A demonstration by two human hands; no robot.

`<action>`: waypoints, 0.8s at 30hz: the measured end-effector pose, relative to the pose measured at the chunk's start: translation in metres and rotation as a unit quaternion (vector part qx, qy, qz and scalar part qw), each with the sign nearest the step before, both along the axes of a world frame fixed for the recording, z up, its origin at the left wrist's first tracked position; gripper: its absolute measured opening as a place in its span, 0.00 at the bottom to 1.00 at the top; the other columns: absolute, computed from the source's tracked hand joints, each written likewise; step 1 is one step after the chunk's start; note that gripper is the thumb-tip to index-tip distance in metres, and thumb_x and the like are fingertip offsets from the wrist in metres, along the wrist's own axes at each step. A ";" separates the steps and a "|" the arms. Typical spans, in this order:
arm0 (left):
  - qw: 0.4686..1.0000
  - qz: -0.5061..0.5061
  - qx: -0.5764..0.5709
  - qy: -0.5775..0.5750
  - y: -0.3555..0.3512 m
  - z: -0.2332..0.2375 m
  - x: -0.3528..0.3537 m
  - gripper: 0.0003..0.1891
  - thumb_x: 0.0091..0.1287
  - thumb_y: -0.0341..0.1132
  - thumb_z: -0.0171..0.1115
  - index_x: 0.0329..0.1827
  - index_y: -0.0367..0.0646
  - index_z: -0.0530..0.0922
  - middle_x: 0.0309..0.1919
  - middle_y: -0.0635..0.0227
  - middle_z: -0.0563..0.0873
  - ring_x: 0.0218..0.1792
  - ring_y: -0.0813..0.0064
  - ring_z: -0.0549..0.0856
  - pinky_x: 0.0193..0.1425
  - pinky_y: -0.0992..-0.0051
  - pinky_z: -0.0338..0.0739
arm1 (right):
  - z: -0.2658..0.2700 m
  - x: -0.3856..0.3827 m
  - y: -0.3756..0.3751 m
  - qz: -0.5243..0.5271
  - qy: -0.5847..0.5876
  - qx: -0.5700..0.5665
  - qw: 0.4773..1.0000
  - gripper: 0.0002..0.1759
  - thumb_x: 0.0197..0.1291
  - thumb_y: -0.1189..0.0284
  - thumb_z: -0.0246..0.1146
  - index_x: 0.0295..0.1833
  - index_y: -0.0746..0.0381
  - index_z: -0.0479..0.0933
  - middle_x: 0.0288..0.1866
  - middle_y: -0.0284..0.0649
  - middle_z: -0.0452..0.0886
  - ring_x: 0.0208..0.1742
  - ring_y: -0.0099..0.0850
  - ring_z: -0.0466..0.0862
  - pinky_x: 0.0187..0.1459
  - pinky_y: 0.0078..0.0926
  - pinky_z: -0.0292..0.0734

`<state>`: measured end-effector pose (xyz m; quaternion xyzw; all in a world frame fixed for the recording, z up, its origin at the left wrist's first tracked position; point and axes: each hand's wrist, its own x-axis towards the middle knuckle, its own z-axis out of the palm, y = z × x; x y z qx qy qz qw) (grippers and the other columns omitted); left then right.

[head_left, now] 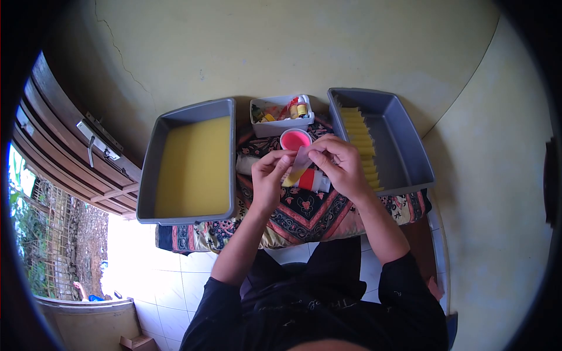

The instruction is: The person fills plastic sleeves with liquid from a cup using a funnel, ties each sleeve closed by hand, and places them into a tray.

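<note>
In the head view, a small clear plastic pouch (301, 159) with yellow in its lower end hangs tilted between my two hands. My left hand (270, 178) is closed, its thumb and fingers pinched at the pouch's left side. On the other side, my right hand (339, 164) pinches near the pouch's top edge. Just behind the hands stands a white cup (295, 139) with a bright pink inside. Below the pouch lies a red and white packet (313, 181), partly covered by the hands.
A grey tray (233, 158) with a flat yellow fill stands at left. The right grey tray (404, 140) holds a row of several yellow pouches (358, 137). A white box (281, 126) with small bottles sits at the back. Patterned cloth (307, 210) covers the table.
</note>
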<state>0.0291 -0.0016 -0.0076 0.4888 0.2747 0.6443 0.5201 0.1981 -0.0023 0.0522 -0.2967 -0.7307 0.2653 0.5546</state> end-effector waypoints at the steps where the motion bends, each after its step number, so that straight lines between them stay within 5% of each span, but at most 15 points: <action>1: 0.997 -0.071 -0.011 -0.036 0.004 -0.004 -0.004 0.09 0.68 0.30 0.61 0.45 0.33 0.82 0.40 0.65 0.86 0.41 0.80 0.83 0.48 0.80 0.76 | 0.007 0.001 -0.004 0.000 0.001 0.000 1.000 0.06 0.61 0.76 0.63 0.38 0.69 0.80 0.32 0.38 0.80 0.30 0.20 0.78 0.31 0.19 0.72; 4: 0.982 -0.188 -0.004 -0.026 0.006 -0.006 -0.011 0.13 0.70 0.34 0.56 0.48 0.33 0.81 0.42 0.65 0.86 0.44 0.79 0.82 0.51 0.77 0.73 | 0.017 0.003 -0.013 0.061 -0.022 -0.061 0.996 0.06 0.61 0.75 0.64 0.38 0.69 0.80 0.32 0.37 0.80 0.30 0.20 0.78 0.32 0.19 0.72; 8: 0.934 -0.348 -0.051 -0.064 -0.006 0.005 -0.008 0.21 0.71 0.43 0.55 0.52 0.29 0.78 0.44 0.56 0.85 0.48 0.65 0.83 0.58 0.68 0.72 | 0.019 0.004 -0.020 0.145 0.024 -0.143 0.979 0.06 0.64 0.76 0.61 0.39 0.69 0.79 0.27 0.34 0.78 0.24 0.18 0.76 0.26 0.16 0.70; 11: 0.889 -0.454 0.030 -0.045 -0.005 0.000 -0.005 0.27 0.69 0.48 0.57 0.54 0.28 0.77 0.48 0.52 0.83 0.48 0.62 0.84 0.58 0.65 0.72 | 0.020 0.006 -0.027 0.186 0.055 -0.220 0.956 0.06 0.64 0.77 0.60 0.39 0.70 0.79 0.28 0.34 0.77 0.23 0.16 0.74 0.25 0.14 0.69; 16: 0.879 -0.472 0.051 0.033 -0.007 0.002 -0.009 0.26 0.69 0.47 0.57 0.53 0.26 0.77 0.51 0.53 0.81 0.45 0.64 0.84 0.56 0.67 0.73 | 0.022 0.007 -0.033 0.209 0.051 -0.236 0.948 0.06 0.64 0.76 0.59 0.39 0.70 0.78 0.30 0.34 0.78 0.25 0.15 0.74 0.26 0.13 0.67; 19: 0.852 -0.514 -0.001 -0.096 -0.013 0.006 -0.009 0.23 0.70 0.43 0.58 0.52 0.27 0.78 0.49 0.54 0.82 0.44 0.66 0.84 0.56 0.68 0.73 | 0.018 0.007 -0.033 0.264 0.098 -0.261 0.923 0.06 0.63 0.76 0.60 0.38 0.70 0.77 0.30 0.34 0.77 0.24 0.14 0.72 0.25 0.11 0.64; 21: 0.851 -0.517 -0.029 -0.083 -0.009 -0.001 -0.010 0.20 0.69 0.41 0.60 0.50 0.28 0.79 0.45 0.56 0.84 0.43 0.69 0.83 0.54 0.70 0.73 | 0.022 0.008 -0.034 0.292 0.091 -0.260 0.916 0.05 0.65 0.79 0.58 0.38 0.69 0.77 0.28 0.34 0.79 0.24 0.16 0.77 0.24 0.14 0.70; 24: 0.861 -0.508 -0.001 -0.029 -0.006 -0.010 -0.013 0.18 0.67 0.41 0.62 0.45 0.29 0.81 0.37 0.59 0.86 0.40 0.69 0.84 0.50 0.72 0.75 | 0.021 0.006 -0.033 0.284 0.091 -0.239 0.924 0.04 0.64 0.78 0.58 0.39 0.68 0.77 0.28 0.34 0.79 0.24 0.15 0.74 0.25 0.13 0.66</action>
